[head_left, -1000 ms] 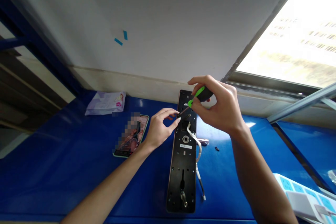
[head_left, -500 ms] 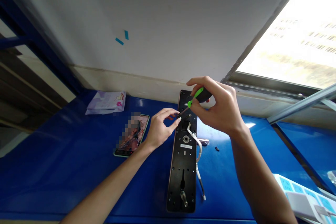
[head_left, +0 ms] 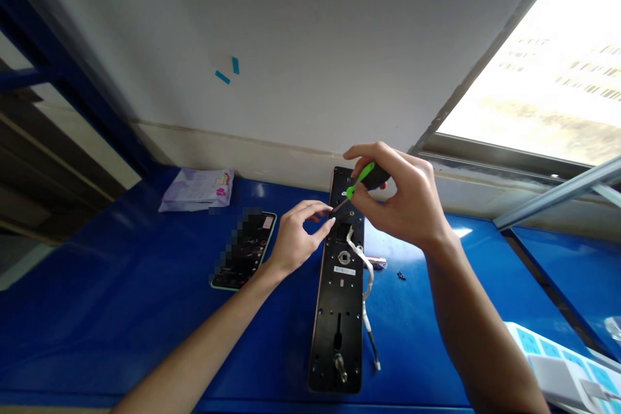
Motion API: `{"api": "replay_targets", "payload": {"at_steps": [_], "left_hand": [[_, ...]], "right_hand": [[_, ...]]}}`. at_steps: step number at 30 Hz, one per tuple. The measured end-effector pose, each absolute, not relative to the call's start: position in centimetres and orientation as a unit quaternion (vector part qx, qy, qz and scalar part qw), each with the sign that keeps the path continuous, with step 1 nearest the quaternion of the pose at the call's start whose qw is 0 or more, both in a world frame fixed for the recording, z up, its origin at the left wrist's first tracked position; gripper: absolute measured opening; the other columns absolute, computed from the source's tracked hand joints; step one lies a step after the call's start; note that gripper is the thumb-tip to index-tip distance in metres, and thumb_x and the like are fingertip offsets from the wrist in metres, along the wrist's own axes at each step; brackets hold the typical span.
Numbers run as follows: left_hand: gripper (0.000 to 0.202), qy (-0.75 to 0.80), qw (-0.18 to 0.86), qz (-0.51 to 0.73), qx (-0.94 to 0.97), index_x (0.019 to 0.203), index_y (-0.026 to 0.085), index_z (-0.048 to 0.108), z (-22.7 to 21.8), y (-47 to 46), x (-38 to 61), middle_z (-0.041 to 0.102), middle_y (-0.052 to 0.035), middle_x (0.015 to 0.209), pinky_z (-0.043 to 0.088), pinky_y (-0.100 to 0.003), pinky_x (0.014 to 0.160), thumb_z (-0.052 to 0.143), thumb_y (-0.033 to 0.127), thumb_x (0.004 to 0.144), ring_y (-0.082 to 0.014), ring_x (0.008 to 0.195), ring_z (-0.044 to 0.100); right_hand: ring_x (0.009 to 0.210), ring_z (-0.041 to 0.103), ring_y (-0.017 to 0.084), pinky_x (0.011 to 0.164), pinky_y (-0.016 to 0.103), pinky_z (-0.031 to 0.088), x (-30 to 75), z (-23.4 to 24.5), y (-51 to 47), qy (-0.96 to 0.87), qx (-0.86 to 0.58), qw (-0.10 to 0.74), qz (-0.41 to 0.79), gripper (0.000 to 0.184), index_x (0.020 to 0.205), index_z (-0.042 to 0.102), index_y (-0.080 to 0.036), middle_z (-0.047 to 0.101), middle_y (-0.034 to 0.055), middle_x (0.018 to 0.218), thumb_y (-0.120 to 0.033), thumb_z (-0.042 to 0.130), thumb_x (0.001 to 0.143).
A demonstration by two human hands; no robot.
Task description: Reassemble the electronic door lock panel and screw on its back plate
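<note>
A long black door lock panel lies lengthwise on the blue table, with a metal post near its close end. A white-wrapped cable comes out of it and trails down its right side. My right hand grips a green-and-black screwdriver, its shaft slanting down and left over the panel's far half. By the screwdriver's tip, at the panel's left edge, my left hand has thumb and fingers drawn into a pinch. Whatever sits between those fingertips is too small to make out.
Left of the panel lies a phone with its screen lit. A purple-and-white packet rests farther back. Small dark screws and a wrapped item sit right of the panel. A power strip occupies the right front.
The phone's screen has turned from a bright picture to a mostly dark one. Both hands, the screwdriver and the panel hold nearly the same position.
</note>
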State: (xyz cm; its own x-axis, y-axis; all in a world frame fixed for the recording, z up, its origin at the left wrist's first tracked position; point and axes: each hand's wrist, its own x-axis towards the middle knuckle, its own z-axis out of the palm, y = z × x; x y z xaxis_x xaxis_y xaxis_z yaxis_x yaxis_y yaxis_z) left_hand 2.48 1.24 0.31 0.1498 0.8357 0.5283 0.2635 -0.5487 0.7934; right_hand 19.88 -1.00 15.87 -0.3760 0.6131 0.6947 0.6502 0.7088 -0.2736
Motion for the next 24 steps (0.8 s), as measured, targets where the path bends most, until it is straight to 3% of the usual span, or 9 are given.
{"api": "replay_targets", "payload": {"at_steps": [7, 11, 15, 20, 24], "left_hand": [[0.013, 0.388, 0.276, 0.524, 0.706, 0.103, 0.021, 0.077, 0.36, 1.24, 2.52, 0.077, -0.0065, 0.108, 0.065, -0.033, 0.081, 0.073, 0.024, 0.091, -0.0182, 0.082, 0.074], [0.012, 0.39, 0.275, 0.522, 0.707, 0.102, 0.021, 0.076, 0.49, 1.19, 2.45, 0.078, -0.0067, 0.108, 0.065, -0.032, 0.079, 0.073, 0.023, 0.091, -0.0178, 0.08, 0.073], [0.012, 0.387, 0.273, 0.522, 0.709, 0.102, 0.021, 0.076, 0.45, 1.17, 2.45, 0.077, -0.0061, 0.107, 0.064, -0.032, 0.081, 0.073, 0.022, 0.091, -0.0178, 0.082, 0.074], [0.013, 0.387, 0.272, 0.528, 0.705, 0.102, 0.02, 0.077, 0.09, 1.27, 2.5, 0.077, -0.0062, 0.107, 0.064, -0.031, 0.078, 0.074, 0.021, 0.09, -0.0172, 0.079, 0.073], [0.013, 0.386, 0.276, 0.527, 0.705, 0.104, 0.02, 0.077, -0.03, 1.32, 2.5, 0.077, -0.0061, 0.109, 0.064, -0.031, 0.079, 0.074, 0.021, 0.091, -0.017, 0.081, 0.074]], "right_hand": [[0.071, 0.063, 0.012, 0.066, 0.027, 0.049, 20.44, 16.44, -0.77, -0.87, -0.368, 0.327, -0.034, 0.022, 0.115, 0.071, -0.022, 0.074, 0.0023, 0.093, -0.02, 0.064, 0.094], [0.082, 0.068, 0.015, 0.07, 0.028, 0.053, 20.4, 16.51, -0.94, -0.879, -0.352, 0.322, -0.015, 0.044, 0.133, 0.064, -0.022, 0.075, 0.0062, 0.107, -0.014, 0.06, 0.089], [0.068, 0.062, 0.012, 0.061, 0.027, 0.048, 20.33, 16.37, -1.09, -0.868, -0.372, 0.328, -0.04, 0.025, 0.118, 0.07, -0.021, 0.074, 0.0027, 0.091, -0.022, 0.065, 0.093], [0.08, 0.068, 0.015, 0.068, 0.027, 0.052, 20.35, 16.37, -1.1, -0.857, -0.384, 0.344, -0.03, 0.042, 0.129, 0.065, -0.022, 0.075, 0.0045, 0.105, -0.018, 0.066, 0.087], [0.066, 0.062, 0.011, 0.065, 0.025, 0.05, 20.26, 16.39, -1.14, -0.849, -0.4, 0.345, -0.018, 0.032, 0.122, 0.067, -0.021, 0.073, -0.0002, 0.088, -0.017, 0.064, 0.091]]}}
